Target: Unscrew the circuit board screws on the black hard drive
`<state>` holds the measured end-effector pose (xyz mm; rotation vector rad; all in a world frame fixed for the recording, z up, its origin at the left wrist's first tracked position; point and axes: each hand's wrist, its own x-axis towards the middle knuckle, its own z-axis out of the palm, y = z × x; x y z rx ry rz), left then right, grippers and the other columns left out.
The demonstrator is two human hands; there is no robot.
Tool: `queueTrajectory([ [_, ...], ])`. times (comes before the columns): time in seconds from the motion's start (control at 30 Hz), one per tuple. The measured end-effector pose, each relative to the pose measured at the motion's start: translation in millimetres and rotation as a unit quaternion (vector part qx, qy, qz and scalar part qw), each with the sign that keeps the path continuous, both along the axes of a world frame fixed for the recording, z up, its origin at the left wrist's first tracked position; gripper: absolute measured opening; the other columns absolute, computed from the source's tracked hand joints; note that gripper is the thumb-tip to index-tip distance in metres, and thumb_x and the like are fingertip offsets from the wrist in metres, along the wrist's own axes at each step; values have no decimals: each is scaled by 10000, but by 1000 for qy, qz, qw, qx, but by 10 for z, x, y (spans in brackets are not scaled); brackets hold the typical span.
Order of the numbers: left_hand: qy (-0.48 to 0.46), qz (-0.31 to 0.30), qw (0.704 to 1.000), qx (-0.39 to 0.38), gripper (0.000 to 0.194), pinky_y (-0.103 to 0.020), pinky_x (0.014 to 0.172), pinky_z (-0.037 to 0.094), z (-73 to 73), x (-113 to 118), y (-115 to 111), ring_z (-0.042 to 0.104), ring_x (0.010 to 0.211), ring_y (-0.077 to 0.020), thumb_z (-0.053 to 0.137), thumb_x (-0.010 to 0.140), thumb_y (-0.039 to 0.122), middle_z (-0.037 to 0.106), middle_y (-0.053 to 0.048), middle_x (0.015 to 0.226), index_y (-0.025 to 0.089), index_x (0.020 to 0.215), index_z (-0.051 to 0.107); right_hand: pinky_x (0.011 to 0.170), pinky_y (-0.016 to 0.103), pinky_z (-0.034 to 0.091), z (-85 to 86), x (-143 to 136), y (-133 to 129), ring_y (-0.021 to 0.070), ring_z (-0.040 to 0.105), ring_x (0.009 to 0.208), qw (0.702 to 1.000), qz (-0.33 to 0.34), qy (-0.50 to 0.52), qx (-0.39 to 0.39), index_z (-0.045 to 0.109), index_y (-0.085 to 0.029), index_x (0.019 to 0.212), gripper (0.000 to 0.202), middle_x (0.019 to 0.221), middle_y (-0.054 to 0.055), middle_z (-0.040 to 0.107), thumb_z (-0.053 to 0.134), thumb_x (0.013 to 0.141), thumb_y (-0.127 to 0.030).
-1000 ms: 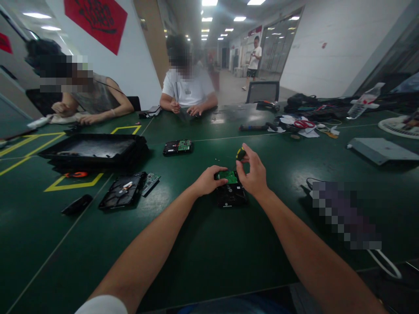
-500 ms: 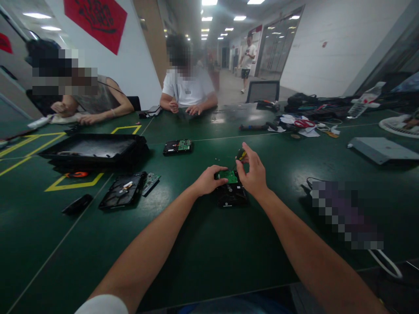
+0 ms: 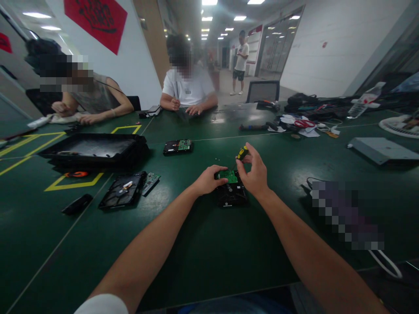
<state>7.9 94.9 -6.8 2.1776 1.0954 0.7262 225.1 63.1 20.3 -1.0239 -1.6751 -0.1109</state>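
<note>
My two bare hands (image 3: 211, 179), three black rectangular hard drives (image 3: 231, 196), one yellow-and-black screwdriver (image 3: 242, 152), one loose grey-green circuit board (image 3: 151, 183), one clear plastic bottle (image 3: 364, 102), two seated people (image 3: 188, 89)

Red wall sheet (image 3: 102, 24): is bearing large black characters, too blurred to read.
Hard drive (image 3: 231, 194): is showing white labels toward the counter's (image 3: 209, 248) near edge, too small to read.
Bottle (image 3: 365, 101): is carrying red marking near the far right corner, illegible.
White shirt (image 3: 193, 87): is bearing tiny chest print, illegible.
</note>
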Motion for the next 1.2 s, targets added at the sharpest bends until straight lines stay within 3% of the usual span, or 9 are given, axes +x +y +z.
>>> queueTrajectory([
  [0.53,-4,-5,1000,8,512,-466,1086,500,17,8,-6,635,1211,-288,759,913,329,668,-108,1359,216,1399,645,870,475,652,24,7,-11,251,656,1046,1000,7,-21,7,391,-330,1561,617,1291,100,611,610,986,-284],
  [0.67,8,-1,1000,3,514,-470,1085,499,13,6,-6,630,1214,-291,755,917,341,664,-104,1365,226,1405,639,941,506,631,22,5,-9,254,653,1073,999,19,-28,8,338,-341,1594,637,1360,105,593,552,1000,-245],
  [0.97,2,2,1000,-2,500,-467,1053,518,18,10,-6,642,1182,-288,758,909,320,669,-104,1359,230,1389,652,865,476,650,22,2,-13,237,666,972,1000,-7,-15,13,378,-344,1564,634,1276,91,615,626,983,-297],
  [1.2,-1,-2,1000,5,517,-465,1057,511,8,6,-5,646,1166,-282,761,911,340,677,-106,1335,223,1401,645,915,485,639,-7,-2,-1,234,669,1001,1000,0,-17,12,328,-340,1597,662,1367,105,584,585,993,-254],
])
